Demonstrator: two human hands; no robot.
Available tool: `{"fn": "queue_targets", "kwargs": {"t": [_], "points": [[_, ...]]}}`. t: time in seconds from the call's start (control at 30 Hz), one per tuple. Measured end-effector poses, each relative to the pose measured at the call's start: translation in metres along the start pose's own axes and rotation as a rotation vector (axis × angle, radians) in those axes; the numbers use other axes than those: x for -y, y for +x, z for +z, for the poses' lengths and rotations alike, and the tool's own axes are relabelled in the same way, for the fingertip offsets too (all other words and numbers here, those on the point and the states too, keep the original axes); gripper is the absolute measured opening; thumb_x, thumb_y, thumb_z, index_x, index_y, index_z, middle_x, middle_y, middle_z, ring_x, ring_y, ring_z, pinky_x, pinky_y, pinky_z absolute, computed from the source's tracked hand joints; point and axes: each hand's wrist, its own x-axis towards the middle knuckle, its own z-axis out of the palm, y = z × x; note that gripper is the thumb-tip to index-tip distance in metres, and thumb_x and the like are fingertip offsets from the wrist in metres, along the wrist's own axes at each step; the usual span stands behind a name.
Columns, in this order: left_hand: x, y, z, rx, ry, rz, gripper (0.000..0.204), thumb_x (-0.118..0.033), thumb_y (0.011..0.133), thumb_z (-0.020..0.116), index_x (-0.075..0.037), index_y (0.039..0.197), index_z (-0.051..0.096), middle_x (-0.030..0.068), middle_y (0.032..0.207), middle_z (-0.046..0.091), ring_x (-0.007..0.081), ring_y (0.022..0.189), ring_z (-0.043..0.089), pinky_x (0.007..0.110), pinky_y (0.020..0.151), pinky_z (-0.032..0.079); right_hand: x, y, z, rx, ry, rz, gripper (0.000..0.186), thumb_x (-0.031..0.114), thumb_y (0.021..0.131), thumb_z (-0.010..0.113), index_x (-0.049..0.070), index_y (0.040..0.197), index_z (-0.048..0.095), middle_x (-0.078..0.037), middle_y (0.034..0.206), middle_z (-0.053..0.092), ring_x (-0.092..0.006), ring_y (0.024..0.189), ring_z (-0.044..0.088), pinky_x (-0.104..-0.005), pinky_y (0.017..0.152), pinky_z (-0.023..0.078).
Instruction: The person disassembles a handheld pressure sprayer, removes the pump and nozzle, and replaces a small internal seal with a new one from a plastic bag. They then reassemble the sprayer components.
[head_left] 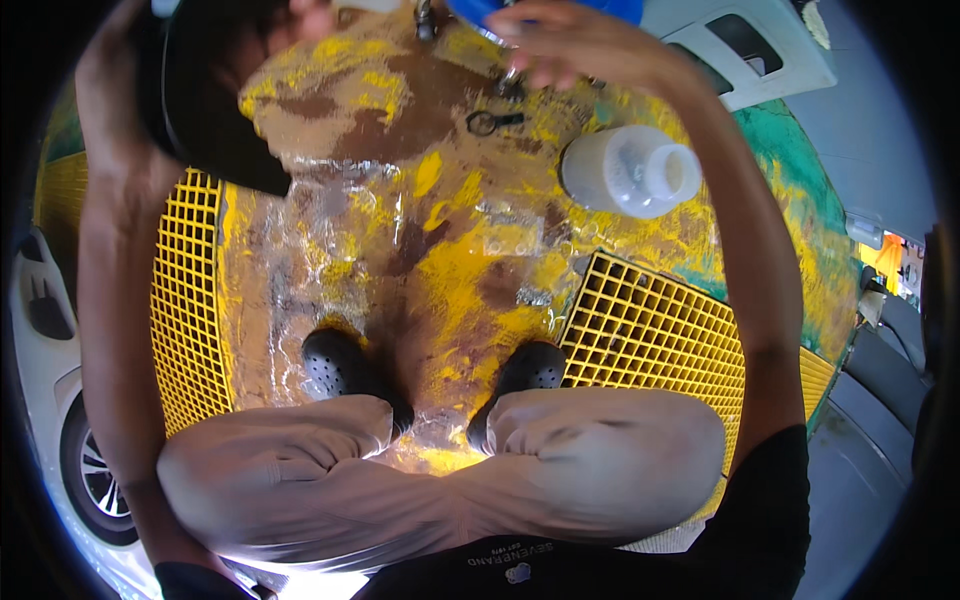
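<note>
At the upper left, a glossy black curved panel (205,110) is held up in my left hand (290,22). The panel hides most of that hand, and its fingertips show dimly around the far side. My right hand (565,45) reaches in at the top, beside the rim of a blue basin (610,8). Its fingers look loosely stretched and apart, a little blurred, and I see nothing held in them. Below them on the wet floor lies a small dark ring-shaped part (485,123). A translucent white plastic bottle (630,172) lies to the right of it.
Yellow floor gratings (655,330) lie on both sides of the worn, wet yellow-brown floor (450,260). A pale vehicle panel (740,45) stands at the upper right. A car wheel (95,470) is at the lower left. My feet in dark clogs (345,365) rest in front of me.
</note>
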Motion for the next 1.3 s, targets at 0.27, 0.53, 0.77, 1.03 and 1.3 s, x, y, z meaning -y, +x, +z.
{"fn": "queue_targets", "kwargs": {"t": [0.27,0.53,0.77,1.03,1.3], "points": [[0.05,0.043,-0.065,-0.405,0.205,0.136,0.051,-0.048,0.099,0.049,0.0,0.117,0.052,0.0112,0.088,0.064,0.0177,0.07,0.065,0.029,0.059,0.057,-0.093,-0.127,0.058,-0.806,-0.532,-0.013,0.038,0.03,0.093,0.07,0.009,0.12,0.056,-0.006,0.116,0.06,-0.018,0.101,0.058,-0.0334,0.084,0.049],[0.195,0.052,-0.137,-0.529,0.751,-0.038,0.062,-0.054,0.084,0.072,0.004,0.1,0.057,0.0138,0.085,0.065,0.0214,0.08,0.062,0.036,0.074,0.05,-0.101,-0.127,0.124,-1.188,-0.487,0.154,0.046,0.038,0.086,0.074,0.002,0.107,0.054,-0.02,0.117,0.058,-0.0393,0.103,0.06,-0.0464,0.085,0.049],[0.264,-0.04,-0.104,-0.263,0.968,-0.216,0.054,-0.048,0.087,0.071,-0.004,0.111,0.051,0.0164,0.097,0.065,0.0292,0.087,0.065,0.04,0.076,0.052,-0.062,-0.1,0.091,-1.273,-0.79,0.075,0.03,0.029,0.085,0.074,0.002,0.084,0.06,-0.018,0.111,0.062,-0.0399,0.101,0.061,-0.0464,0.084,0.05],[0.292,-0.08,-0.058,0.149,1.285,-0.278,0.079,-0.055,0.085,0.065,-0.004,0.137,0.037,0.0209,0.126,0.052,0.0408,0.095,0.065,0.049,0.081,0.054,-0.002,0.033,-0.004,-0.814,-0.636,-0.033,0.064,0.028,0.079,0.079,0.019,0.137,0.053,-0.017,0.122,0.063,-0.0354,0.113,0.06,-0.0445,0.096,0.049],[0.304,-0.093,-0.064,0.393,1.424,-0.156,0.09,-0.043,0.074,0.077,-0.005,0.144,0.034,0.0176,0.131,0.047,0.0368,0.093,0.065,0.049,0.079,0.054,-0.028,0.056,-0.002,-0.785,-0.461,-0.154,0.055,0.018,0.07,0.084,0.01,0.122,0.065,-0.017,0.113,0.068,-0.0334,0.109,0.064,-0.0404,0.093,0.05]]}}
